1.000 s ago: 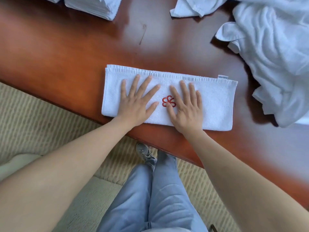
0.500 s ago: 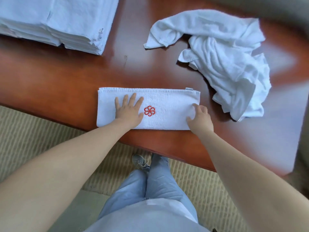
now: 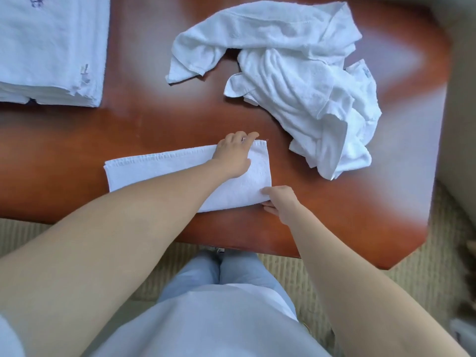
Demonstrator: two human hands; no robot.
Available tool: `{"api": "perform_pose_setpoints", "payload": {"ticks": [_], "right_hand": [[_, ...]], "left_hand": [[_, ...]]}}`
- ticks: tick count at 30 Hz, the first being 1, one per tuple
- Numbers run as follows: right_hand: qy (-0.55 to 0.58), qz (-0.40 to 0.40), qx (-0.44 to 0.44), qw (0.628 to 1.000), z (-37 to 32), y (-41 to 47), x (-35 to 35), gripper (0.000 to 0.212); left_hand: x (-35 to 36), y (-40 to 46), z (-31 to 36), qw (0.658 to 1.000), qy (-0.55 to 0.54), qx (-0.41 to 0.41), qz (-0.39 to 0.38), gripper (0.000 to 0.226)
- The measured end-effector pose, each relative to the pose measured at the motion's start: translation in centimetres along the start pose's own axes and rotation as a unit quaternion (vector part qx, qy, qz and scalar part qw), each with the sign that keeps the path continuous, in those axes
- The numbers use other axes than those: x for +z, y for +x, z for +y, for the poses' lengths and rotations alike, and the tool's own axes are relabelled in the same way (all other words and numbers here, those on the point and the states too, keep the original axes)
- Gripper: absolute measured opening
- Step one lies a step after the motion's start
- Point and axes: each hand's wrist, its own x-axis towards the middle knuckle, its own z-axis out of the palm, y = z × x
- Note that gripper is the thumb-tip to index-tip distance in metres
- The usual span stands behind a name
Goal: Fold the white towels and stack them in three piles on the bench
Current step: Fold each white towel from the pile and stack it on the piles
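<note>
far left, at the back of the bench (image 3: 144,117): a stack of folded towels (image 3: 51,50), squared up, its right edge well apart from everything else. faint purple stitching shows on the top one near the upper edge of the view.

centre, near the front edge of the bench: one folded towel (image 3: 159,168), a long narrow strip lying flat, running left to right with its right end tilted slightly away from the person. the left end lies bare; the left forearm crosses over the middle of it.

left hand (image 3: 233,157): reaches across to the far right corner of the strip, fingers curled over the far edge, gripping that corner. right hand (image 3: 280,202): at the near right corner of the same strip, thumb on top and fingers beneath the edge, pinching it. the two hands are apart, one at each corner of the right end, both clamped on the same towel.

right of centre, toward the back: a heap of unfolded towels (image 3: 296,78), crumpled and loose, near the strip's right end but not touching it.

below the bench: woven beige carpet (image 3: 401,284) and the person's light blue trousers (image 3: 231,271).
</note>
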Motion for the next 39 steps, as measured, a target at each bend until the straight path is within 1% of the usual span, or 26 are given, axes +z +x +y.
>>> {"api": "perform_pose_setpoints", "payload": {"ticks": [2, 4, 6, 9, 11, 13, 15, 16, 19, 21, 25, 29, 31, 33, 36, 39], "right_hand": [[-0.021, -0.016, 0.001, 1.0, -0.2, 0.4, -0.5, 0.019], [-0.054, -0.043, 0.007, 0.998, -0.6, 0.6, -1.0, 0.016], [-0.083, -0.069, -0.005, 0.994, -0.8, 0.8, -1.3, 0.016], [-0.117, -0.09, -0.031, 0.989, -1.1, 0.9, -1.8, 0.024], [-0.135, -0.103, -0.047, 0.984, -1.9, 0.8, -2.2, 0.026], [-0.156, -0.099, -0.083, 0.979, -3.2, 0.6, -2.3, 0.024], [-0.189, -0.066, -0.138, 0.97, -5.0, 0.1, -2.0, 0.018], [-0.21, -0.048, -0.168, 0.962, -6.1, -0.3, -1.7, 0.015], [-0.275, -0.012, -0.25, 0.928, -9.5, -2.2, 0.0, 0.014], [-0.305, 0.006, -0.295, 0.905, -11.4, -3.6, 1.7, 0.016], [-0.337, 0.017, -0.369, 0.866, -14.3, -7.1, 6.4, 0.008], [-0.36, 0.035, -0.444, 0.82, -15.4, -11.4, 12.4, 0.005], [-0.363, 0.039, -0.469, 0.804, -15.4, -13.9, 15.5, 0.007], [-0.36, 0.041, -0.492, 0.792, -15.1, -16.5, 18.7, 0.013], [-0.325, 0.024, -0.523, 0.788, -14.0, -20.5, 23.7, 0.005], [-0.296, 0.011, -0.558, 0.775, -12.6, -24.8, 29.3, 0.007]], "left_hand": [[-1.0, 1.6, 0.8, 1.0, -0.01, 0.002, -0.014, 0.071], [-2.0, 2.9, 1.5, 0.999, 0.021, -0.007, -0.049, 0.062], [-3.1, 3.9, 2.1, 0.994, 0.048, -0.017, -0.097, 0.042], [-4.9, 4.7, 2.0, 0.986, 0.031, 0.017, -0.162, 0.006], [-6.4, 4.8, 1.3, 0.986, -0.01, 0.041, -0.16, 0.015], [-8.0, 4.4, 0.2, 0.99, -0.037, 0.039, -0.131, 0.021], [-9.6, 3.8, -1.3, 0.993, -0.055, 0.028, -0.099, 0.027], [-10.4, 3.3, -2.2, 0.995, -0.063, 0.019, -0.081, 0.027], [-12.9, 1.3, -5.4, 0.996, -0.091, -0.003, -0.02, 0.014], [-14.5, -0.7, -7.6, 0.994, -0.103, -0.019, 0.012, 0.014], [-17.0, -5.7, -12.4, 0.99, -0.106, -0.068, 0.067, 0.014], [-18.6, -12.1, -17.2, 0.973, -0.147, -0.103, 0.145, 0.014], [-19.2, -15.5, -19.6, 0.963, -0.168, -0.12, 0.175, 0.017], [-19.9, -18.9, -22.2, 0.95, -0.197, -0.13, 0.202, 0.02], [-20.7, -24.5, -26.4, 0.926, -0.251, -0.133, 0.248, 0.018], [-21.1, -30.6, -30.8, 0.904, -0.286, -0.14, 0.284, 0.017]]}}
